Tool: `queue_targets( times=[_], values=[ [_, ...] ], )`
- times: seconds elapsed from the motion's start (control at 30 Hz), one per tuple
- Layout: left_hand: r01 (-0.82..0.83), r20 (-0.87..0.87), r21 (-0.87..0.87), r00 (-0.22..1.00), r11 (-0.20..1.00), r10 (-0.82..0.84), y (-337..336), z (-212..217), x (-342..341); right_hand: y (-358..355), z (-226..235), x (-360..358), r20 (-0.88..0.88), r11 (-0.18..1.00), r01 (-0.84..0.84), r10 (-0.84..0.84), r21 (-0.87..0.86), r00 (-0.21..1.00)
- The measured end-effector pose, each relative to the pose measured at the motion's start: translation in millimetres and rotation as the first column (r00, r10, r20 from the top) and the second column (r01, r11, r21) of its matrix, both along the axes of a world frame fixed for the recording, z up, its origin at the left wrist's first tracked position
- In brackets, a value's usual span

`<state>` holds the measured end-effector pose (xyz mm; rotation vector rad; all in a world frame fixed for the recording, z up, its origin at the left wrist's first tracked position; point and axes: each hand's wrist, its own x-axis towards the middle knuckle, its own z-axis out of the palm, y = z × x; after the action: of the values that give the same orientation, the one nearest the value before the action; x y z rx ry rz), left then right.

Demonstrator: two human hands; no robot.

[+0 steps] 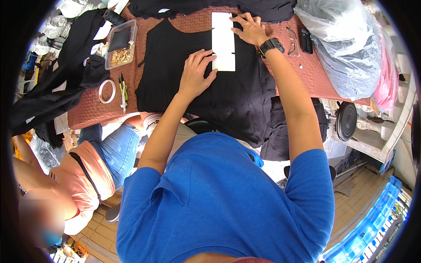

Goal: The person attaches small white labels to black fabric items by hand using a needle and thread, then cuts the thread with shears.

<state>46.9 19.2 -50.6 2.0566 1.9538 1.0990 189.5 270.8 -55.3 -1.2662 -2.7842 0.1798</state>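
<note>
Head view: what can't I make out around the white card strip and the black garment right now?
- White rectangular card strip: its left edge under the left hand, its top right corner under the right hand.
- Black fabric garment: lower hem hidden behind the blue shirt.
- Clear plastic tray: small tan pieces too small to identify.

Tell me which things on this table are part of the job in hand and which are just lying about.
In use:
- white card, under both hands
- black garment, spread flat beneath it
- left hand, right hand

Lying about:
- tape ring
- snips
- clear tray of small tan pieces
- glasses
- plastic bags
- other black cloth
</note>
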Motion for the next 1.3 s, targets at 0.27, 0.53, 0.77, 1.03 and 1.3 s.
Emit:
queue_targets(
  times=[0.27,0.53,0.77,1.03,1.3],
  values=[
    [0.006,-0.001,-0.025,1.000,1.000,-0.006,-0.7,-2.0,-1.4,-0.8,2.0,-1.7,0.003,0.999,0.008,-0.008,-0.038,1.000],
    [0.005,0.006,0.011,1.000,1.000,-0.005,0.6,-2.0,-0.5,11.0,-10.5,3.0,-0.008,0.999,-0.034,0.034,0.016,0.999],
    [0.001,-0.015,-0.017,1.000,1.000,-0.001,0.3,-4.3,-1.7,13.5,-15.1,3.3,-0.015,0.998,-0.045,0.045,0.041,0.999],
    [-0.003,-0.010,-0.026,1.000,1.000,0.002,-0.1,0.0,0.4,11.2,-13.7,3.6,-0.021,0.998,-0.040,0.041,0.046,0.999],
    [0.002,-0.043,0.032,0.999,0.999,-0.001,22.9,2.3,7.9,10.4,-9.1,0.6,0.022,0.999,-0.034,0.033,0.034,0.999]
  ],
)
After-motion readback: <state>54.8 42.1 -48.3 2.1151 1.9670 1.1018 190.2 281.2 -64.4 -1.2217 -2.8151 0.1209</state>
